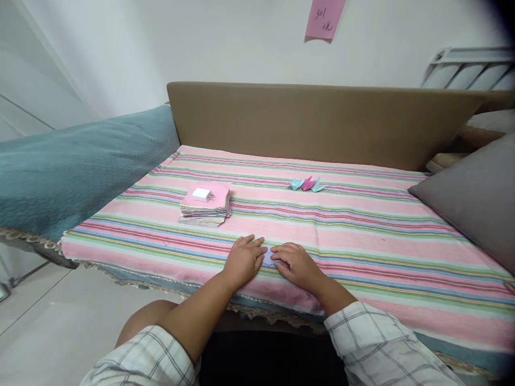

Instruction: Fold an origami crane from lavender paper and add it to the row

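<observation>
A small folded piece of lilac paper (268, 257) lies on the striped cloth in front of me, partly covered by my fingers. My left hand (243, 259) holds its left edge with the thumb and a bent finger, while the other fingers reach forward over the cloth. From the other side, my right hand (295, 261) curls over the paper's right part, with thumb and fingertips pressed close on it. Farther back sit three folded paper cranes (307, 184), two light blue and one magenta between them.
Left of my hands stands a stack of square paper (205, 212) with a white plug adapter (201, 194) on top. A striped cloth (362, 246) covers the seat. The brown backrest (306, 120), teal-covered armrest (88, 155) and grey pillow (475, 193) border it. A pink note (324, 20) hangs on the wall.
</observation>
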A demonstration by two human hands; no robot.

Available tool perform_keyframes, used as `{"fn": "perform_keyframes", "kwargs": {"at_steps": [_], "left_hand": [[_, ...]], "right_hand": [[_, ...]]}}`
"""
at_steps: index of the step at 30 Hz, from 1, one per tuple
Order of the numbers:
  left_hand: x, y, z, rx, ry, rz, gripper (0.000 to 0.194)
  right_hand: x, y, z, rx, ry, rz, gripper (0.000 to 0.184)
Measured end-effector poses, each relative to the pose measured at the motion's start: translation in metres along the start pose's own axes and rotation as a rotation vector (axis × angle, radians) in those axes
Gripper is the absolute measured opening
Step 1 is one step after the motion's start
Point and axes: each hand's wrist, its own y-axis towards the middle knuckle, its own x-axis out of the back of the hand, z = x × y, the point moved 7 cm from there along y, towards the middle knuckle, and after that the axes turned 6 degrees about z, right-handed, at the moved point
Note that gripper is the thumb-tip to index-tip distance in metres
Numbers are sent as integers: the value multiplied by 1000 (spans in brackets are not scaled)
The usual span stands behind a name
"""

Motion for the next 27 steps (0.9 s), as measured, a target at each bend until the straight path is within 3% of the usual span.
{"fn": "perform_keyframes", "kwargs": {"at_steps": [6,11,16,27], "left_hand": [[3,-1,-11,-138,18,-98,20],[3,2,-7,-138,7,-26,14],[6,2,-3,-181,-139,60,8],[4,3,-1,-176,-181,49,7]], "right_hand": [[1,1,1,3,-9,4,15],[1,1,0,-21,-8,2,14],[1,1,-1,-34,8,-1,14],[3,1,0,-52,35,-6,10]]}}
